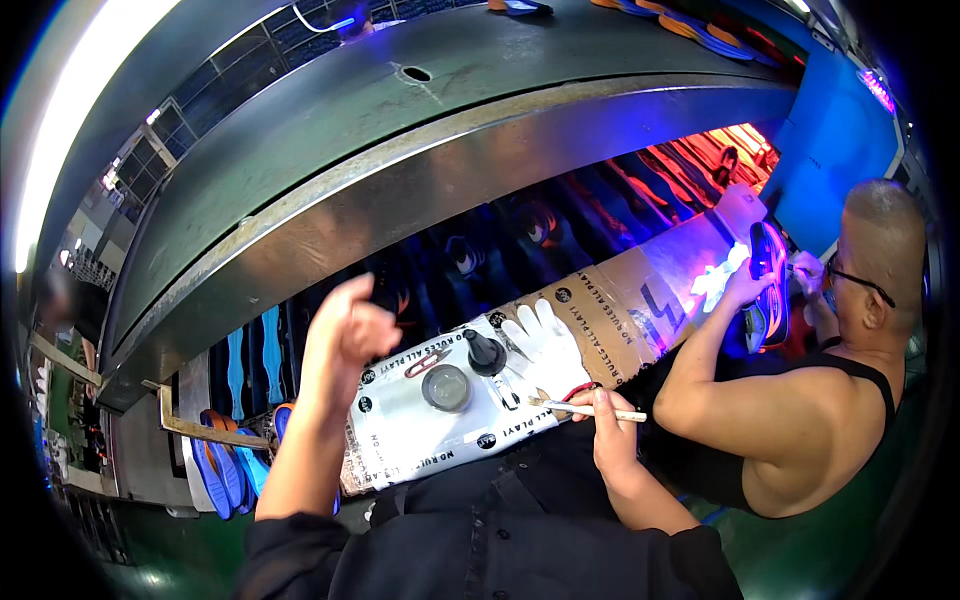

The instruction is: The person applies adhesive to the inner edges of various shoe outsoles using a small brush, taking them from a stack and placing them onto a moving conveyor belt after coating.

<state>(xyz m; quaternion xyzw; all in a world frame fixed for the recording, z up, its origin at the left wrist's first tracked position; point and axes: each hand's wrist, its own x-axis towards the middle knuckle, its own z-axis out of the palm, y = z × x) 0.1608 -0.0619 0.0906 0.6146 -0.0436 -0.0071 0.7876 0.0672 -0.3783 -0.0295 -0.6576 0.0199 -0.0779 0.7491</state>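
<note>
A: Which step is this?

B: A pause between strokes, I'd judge: the right hand (pixel 612 432) pinches a thin brush (pixel 590 408) over the table (pixel 420 440), near the small round pot (pixel 446 387).

A: How does it lie?

B: Roughly level, tip pointing left toward the pot. The left hand (pixel 345 335) is raised, loosely curled, empty. Dipping calls for a short leftward reach.

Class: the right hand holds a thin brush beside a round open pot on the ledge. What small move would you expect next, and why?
Probably a short move left to dip the brush into the round pot. The right hand holds the brush level with its tip clear of the pot, and the left hand is raised and empty.
</note>
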